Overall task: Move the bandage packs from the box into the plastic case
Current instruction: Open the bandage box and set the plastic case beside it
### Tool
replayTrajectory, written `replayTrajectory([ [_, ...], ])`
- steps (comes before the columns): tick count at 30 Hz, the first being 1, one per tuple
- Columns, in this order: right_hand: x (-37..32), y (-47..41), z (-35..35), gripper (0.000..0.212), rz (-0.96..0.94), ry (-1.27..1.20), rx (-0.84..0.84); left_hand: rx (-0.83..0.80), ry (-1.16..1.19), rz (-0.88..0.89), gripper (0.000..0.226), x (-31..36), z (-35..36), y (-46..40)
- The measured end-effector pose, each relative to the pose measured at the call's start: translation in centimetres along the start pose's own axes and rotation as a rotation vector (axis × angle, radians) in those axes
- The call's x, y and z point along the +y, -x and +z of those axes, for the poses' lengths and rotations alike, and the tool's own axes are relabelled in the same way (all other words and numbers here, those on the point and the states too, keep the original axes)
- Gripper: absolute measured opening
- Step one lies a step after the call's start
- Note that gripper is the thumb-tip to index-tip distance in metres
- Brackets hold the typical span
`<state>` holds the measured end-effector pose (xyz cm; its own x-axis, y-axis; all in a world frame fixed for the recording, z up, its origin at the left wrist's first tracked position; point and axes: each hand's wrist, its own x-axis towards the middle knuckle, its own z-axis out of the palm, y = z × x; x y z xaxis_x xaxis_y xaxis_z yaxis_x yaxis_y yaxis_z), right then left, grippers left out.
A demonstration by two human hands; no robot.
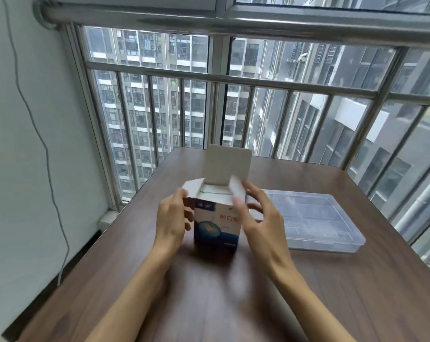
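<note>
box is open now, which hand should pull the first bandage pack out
Right. The right hand is at the open top of the box, nearer the plastic case; the left hand grips the box's side, steadying it.
</note>
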<state>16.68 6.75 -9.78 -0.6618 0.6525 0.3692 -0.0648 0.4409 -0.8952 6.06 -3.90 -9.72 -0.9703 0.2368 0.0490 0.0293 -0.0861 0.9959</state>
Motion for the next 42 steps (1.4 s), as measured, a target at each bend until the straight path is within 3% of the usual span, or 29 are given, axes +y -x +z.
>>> replayTrajectory([
  [2,0.2,-0.8,-0.4,0.01,0.092,-0.143,0.05,-0.072,0.106,-0.094,0.031,0.4,0.1,0.1],
  [6,0.6,-4.0,-1.0,0.034,0.186,-0.111,0.09,-0.115,0.195,-0.054,0.029,0.4,0.4,0.3],
  [10,0.0,-6.5,-2.6,0.016,0.179,0.006,-0.016,-0.102,0.165,-0.003,0.027,0.3,0.9,-0.1],
  [15,1.2,-4.8,-8.7,0.008,0.15,0.08,0.079,-0.111,0.055,-0.002,0.021,-0.4,1.0,-1.3],
  [17,2.2,-3.8,-12.2,0.01,0.158,0.185,0.177,-0.006,-0.211,0.125,0.042,-0.9,1.2,-0.7],
  [19,3.6,-3.4,-14.7,0.018,0.17,0.333,0.298,0.184,-0.426,0.496,0.049,-0.2,1.9,0.8],
  [20,4.3,-3.3,-15.8,0.021,0.181,0.405,0.347,0.196,-0.476,0.717,0.044,0.3,2.8,1.7],
  [22,5.5,-3.3,-16.4,0.02,0.196,0.492,0.373,0.085,-0.593,1.074,0.028,0.7,5.1,2.8],
  [24,6.9,-3.2,-15.9,0.019,0.166,0.527,0.299,-0.085,-0.785,1.322,0.023,0.0,7.1,2.8],
  [28,8.1,-2.6,-14.2,0.029,0.094,0.615,0.129,-0.498,-1.022,1.316,0.044,-2.8,8.7,1.8],
  [32,6.7,-1.9,-14.4,0.019,-0.001,0.726,0.333,-0.532,-1.0,1.262,0.045,-3.2,7.7,0.8],
  [36,5.0,-0.9,-15.7,0.059,0.341,0.906,0.168,-0.498,-0.959,1.247,0.046,-3.5,7.1,0.7],
  [39,4.3,-0.9,-15.1,0.058,0.624,0.472,-0.113,-0.488,-0.96,1.289,0.044,-3.9,7.5,0.7],
  [42,3.8,-1.0,-14.0,0.052,0.789,0.057,-0.223,-0.493,-0.963,1.313,0.044,-3.9,7.8,0.5],
])
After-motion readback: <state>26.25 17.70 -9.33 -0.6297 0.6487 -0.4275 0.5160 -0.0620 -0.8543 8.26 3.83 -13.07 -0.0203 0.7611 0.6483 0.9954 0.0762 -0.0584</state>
